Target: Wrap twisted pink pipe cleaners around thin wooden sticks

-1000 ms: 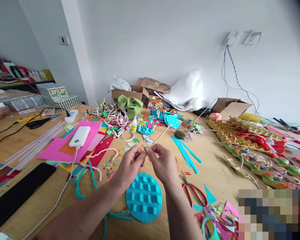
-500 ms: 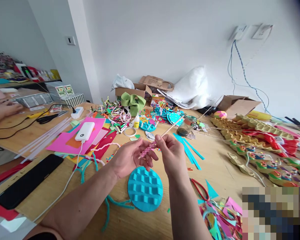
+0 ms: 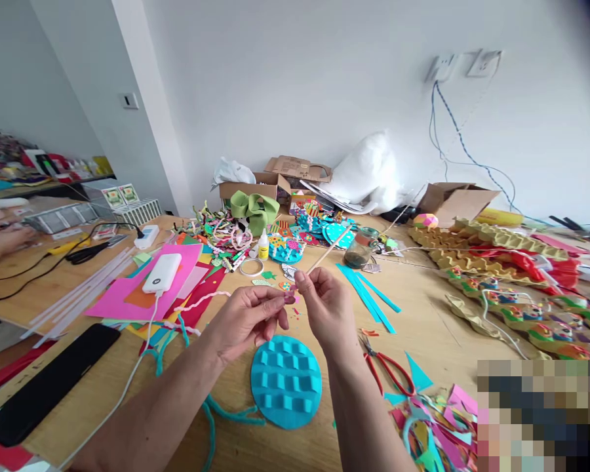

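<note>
Between my hands is a small pink curled piece point(image 3: 290, 297), mostly hidden by fingers. My left hand point(image 3: 248, 318) pinches it with thumb and forefinger. My right hand point(image 3: 327, 305) is closed on a thin wooden stick point(image 3: 330, 251) that slants up and away, its lower end beside the pink piece. Just below the hands, a round blue disc point(image 3: 286, 383) with rows of raised folded tabs lies on the wooden table point(image 3: 437, 347). Blue fuzzy stems point(image 3: 226, 414) lie left of the disc.
Red-handled pliers point(image 3: 386, 367) and paper scraps point(image 3: 437, 426) lie at right. Beyond are a glass jar point(image 3: 360, 252), glue bottle point(image 3: 263, 248) and blue strips point(image 3: 368, 298). A black phone point(image 3: 52, 383) and white power bank point(image 3: 162, 274) lie left. A person's hand point(image 3: 7, 239) shows far left.
My left fingers have closed from a loose, spread pose into a pinch on the pink piece, which shows less now. The view has shifted slightly, and the pliers show more fully.
</note>
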A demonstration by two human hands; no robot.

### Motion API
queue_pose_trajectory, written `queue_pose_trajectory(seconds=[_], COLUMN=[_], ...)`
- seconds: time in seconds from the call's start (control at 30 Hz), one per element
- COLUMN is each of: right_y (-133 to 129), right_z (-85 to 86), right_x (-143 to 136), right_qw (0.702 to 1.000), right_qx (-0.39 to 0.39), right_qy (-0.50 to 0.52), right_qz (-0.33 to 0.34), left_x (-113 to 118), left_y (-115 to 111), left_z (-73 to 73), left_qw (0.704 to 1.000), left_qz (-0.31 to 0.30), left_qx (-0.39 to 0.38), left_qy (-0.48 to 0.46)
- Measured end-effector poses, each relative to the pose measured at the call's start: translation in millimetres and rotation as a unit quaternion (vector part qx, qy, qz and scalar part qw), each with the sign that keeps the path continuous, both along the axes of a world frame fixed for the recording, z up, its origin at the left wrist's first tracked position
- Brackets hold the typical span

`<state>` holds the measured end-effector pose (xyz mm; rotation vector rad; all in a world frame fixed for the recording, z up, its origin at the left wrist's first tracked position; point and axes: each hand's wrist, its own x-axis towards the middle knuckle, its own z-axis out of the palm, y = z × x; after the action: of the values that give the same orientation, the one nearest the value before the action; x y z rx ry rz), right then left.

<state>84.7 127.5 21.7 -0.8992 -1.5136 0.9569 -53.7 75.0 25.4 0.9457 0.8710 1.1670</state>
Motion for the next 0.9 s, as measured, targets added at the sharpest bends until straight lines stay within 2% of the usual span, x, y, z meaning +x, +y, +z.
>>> queue_pose_trajectory(seconds=[0.2, 0.37, 0.5, 0.73, 0.9], right_y=[-6.9, -20.4, -28.0, -35.0, -35.0], right_z=[2.5, 0.9, 1.2, 8.2, 9.8], right_x=[-3.6, -18.4, -25.1, -24.0, -21.6], right_qw=[0.999, 0.997, 0.997, 0.992, 0.994], right_qx=[0.011, 0.007, 0.026, 0.018, 0.024], right_qy=[0.026, 0.023, 0.03, 0.094, 0.087], right_qz=[0.031, 0.071, 0.06, 0.082, 0.066], left_x=[-1.1, 2.7, 4.9, 4.4, 3.9], left_y=[-6.2, -12.5, -17.0, -19.3, -18.6], left_z=[4.9, 6.3, 3.9, 6.1, 10.0], left_qw=[0.999, 0.986, 0.964, 0.941, 0.935], left_qz=[-0.003, 0.069, 0.121, 0.115, 0.097], left_qx=[0.025, 0.084, 0.125, 0.196, 0.22], left_qy=[0.037, 0.123, 0.203, 0.251, 0.26])
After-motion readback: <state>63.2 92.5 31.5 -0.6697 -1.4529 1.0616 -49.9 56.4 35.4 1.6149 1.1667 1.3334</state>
